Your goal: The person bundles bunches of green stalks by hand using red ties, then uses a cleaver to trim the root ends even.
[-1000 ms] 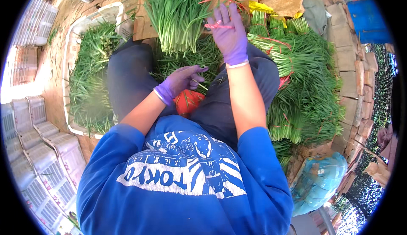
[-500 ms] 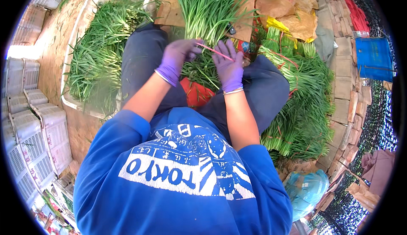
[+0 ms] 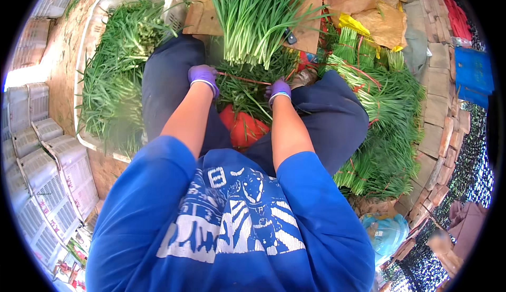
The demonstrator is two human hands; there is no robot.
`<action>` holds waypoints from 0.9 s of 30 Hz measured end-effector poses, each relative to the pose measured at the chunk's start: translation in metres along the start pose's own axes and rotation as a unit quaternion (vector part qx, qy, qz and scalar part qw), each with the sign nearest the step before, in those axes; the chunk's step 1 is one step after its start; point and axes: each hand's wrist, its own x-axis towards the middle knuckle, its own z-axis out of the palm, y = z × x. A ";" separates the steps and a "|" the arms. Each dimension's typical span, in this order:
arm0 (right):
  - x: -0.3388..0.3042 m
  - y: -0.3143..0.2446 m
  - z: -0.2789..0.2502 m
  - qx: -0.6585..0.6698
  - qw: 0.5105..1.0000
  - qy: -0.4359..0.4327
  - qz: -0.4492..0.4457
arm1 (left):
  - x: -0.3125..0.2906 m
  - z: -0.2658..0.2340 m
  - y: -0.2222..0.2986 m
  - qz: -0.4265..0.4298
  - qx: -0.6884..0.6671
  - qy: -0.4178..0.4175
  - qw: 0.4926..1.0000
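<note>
Between my two purple-gloved hands a thin pinkish-red tie point(image 3: 245, 79) is stretched nearly straight. My left hand point(image 3: 202, 74) is closed on its left end, above my left thigh. My right hand point(image 3: 278, 88) is closed toward its right end, beside my right knee, with a short piece sticking up past the fingers. Just beyond the tie, a loose bunch of long green chives point(image 3: 253, 26) lies on a brown cardboard sheet point(image 3: 202, 15), its pale stem ends toward me. Below the tie, loose green leaves point(image 3: 240, 94) lie between my legs, next to a red bag-like thing point(image 3: 243, 127).
A white plastic crate point(image 3: 80, 100) full of chives stands at left. Several tied chive bundles point(image 3: 385, 129) are piled at right. Stacked pale crates point(image 3: 39, 171) are at far left, bricks point(image 3: 438, 81) line the right side, and a small black object point(image 3: 290, 37) lies on the cardboard.
Both hands have come down toward me and moved apart, pulling the tie out longer. Their fingers, partly spread before, are now closed.
</note>
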 end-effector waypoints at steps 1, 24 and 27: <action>0.004 -0.002 0.004 0.021 0.999 -0.009 -0.024 | 0.015 0.002 0.007 0.045 0.192 0.010 0.980; -0.084 -0.093 0.019 0.172 0.896 -0.276 -0.303 | 0.099 -0.060 0.047 0.113 -0.209 0.267 0.934; -0.077 -0.117 0.006 -0.002 0.919 -0.225 -0.324 | 0.107 -0.079 0.048 0.219 -0.148 0.245 0.933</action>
